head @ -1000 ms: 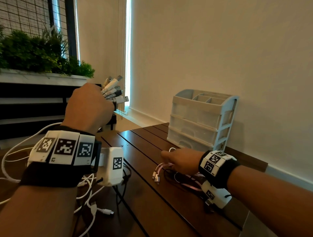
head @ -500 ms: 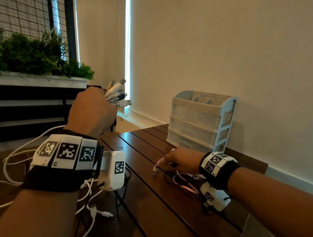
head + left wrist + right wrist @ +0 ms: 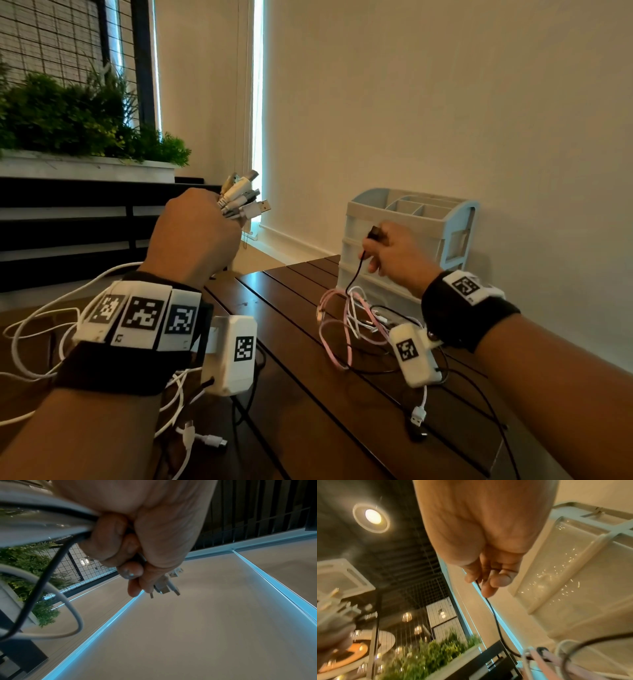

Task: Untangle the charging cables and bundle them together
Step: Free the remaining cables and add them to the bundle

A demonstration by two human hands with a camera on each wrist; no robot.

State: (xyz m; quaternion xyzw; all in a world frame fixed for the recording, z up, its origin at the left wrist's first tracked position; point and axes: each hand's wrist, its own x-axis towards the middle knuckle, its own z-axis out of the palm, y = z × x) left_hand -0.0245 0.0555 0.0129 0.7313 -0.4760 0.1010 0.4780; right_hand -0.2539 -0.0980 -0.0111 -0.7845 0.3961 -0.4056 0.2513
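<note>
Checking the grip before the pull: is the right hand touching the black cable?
Touching. In the head view the right hand pinches the black cable near its plug, and the right wrist view shows the cable running out from between the fingers.

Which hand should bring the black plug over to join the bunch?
Right. The right hand already pinches the black cable at its plug end, lifted above the tangle. The left hand is full, gripping the gathered plugs.
</note>
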